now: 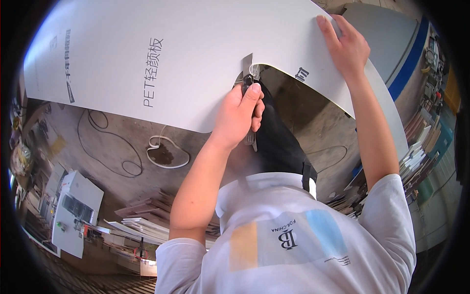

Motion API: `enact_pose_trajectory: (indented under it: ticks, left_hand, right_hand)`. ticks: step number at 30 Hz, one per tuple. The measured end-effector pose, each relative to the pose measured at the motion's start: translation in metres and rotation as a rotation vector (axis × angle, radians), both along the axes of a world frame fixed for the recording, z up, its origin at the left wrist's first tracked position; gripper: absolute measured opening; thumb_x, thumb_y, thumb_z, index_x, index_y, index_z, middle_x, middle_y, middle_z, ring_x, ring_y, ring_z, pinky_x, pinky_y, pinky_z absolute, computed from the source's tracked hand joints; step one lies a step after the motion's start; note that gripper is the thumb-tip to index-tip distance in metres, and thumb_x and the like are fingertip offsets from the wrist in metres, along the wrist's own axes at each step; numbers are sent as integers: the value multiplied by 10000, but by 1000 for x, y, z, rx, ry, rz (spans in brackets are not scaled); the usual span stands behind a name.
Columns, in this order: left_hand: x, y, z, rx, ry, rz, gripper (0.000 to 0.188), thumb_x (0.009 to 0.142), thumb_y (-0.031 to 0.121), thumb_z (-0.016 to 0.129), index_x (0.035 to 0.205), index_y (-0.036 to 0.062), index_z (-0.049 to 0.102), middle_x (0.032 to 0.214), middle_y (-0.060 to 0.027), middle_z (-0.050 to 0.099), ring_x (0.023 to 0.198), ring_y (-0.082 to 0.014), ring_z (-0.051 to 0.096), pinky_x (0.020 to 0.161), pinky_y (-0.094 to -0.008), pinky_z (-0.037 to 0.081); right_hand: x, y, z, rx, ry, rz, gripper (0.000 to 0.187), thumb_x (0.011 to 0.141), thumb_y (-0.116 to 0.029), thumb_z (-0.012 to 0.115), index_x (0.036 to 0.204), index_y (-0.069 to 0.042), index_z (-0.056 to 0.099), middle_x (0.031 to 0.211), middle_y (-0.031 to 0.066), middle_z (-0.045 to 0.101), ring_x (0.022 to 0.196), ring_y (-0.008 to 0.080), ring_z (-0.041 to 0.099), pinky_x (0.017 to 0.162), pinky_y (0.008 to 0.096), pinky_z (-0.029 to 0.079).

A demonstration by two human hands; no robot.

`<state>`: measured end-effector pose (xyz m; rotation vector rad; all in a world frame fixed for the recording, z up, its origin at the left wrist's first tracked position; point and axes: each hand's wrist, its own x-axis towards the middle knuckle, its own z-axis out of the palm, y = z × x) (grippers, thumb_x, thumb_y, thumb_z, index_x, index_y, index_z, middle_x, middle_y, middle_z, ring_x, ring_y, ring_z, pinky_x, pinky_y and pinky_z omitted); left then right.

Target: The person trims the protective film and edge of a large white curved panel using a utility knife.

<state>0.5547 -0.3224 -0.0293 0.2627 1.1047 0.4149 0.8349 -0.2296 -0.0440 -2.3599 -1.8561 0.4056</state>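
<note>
The head view, a wide fisheye worn on the wearer's head, looks steeply downward from close above the near white shirt (289,201) toward the white panel (196,59) and, far below it, the floor (110,152), its curved field spreading left and right.

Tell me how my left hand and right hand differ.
The left hand is closed around a bladed tool; the right hand shows no tool, its thumb spread.
The left hand is by the cut-out in the white panel; the right hand is higher in view, at its edge.
Both are bare.
</note>
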Motion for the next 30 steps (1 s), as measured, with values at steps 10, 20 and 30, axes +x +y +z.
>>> enact_pose_trajectory:
  ticks: [10,20,30]
  left_hand:
    - [1,12,3,13,63,-151,364,1097,392,527,984,46,536,735,-18,540,531,-83,476,488,-253,426]
    - [3,24,1,58,83,-306,344,1106,356,513,948,51,529,696,-9,510,509,-78,451,473,-254,420]
    - [1,29,-2,27,63,-411,323,1103,339,519,949,55,526,692,-5,503,513,-82,438,476,-258,415]
  right_hand:
    - [-8,3,10,68,56,20,511,926,-566,663,1158,-117,736,1005,133,756,950,315,721,844,386,544]
    - [-12,11,22,35,99,13,429,914,-480,706,967,-55,724,852,204,706,851,418,690,734,467,528]
    - [-6,11,20,-11,86,18,437,912,-486,707,976,-53,728,859,202,714,855,420,691,747,472,530]
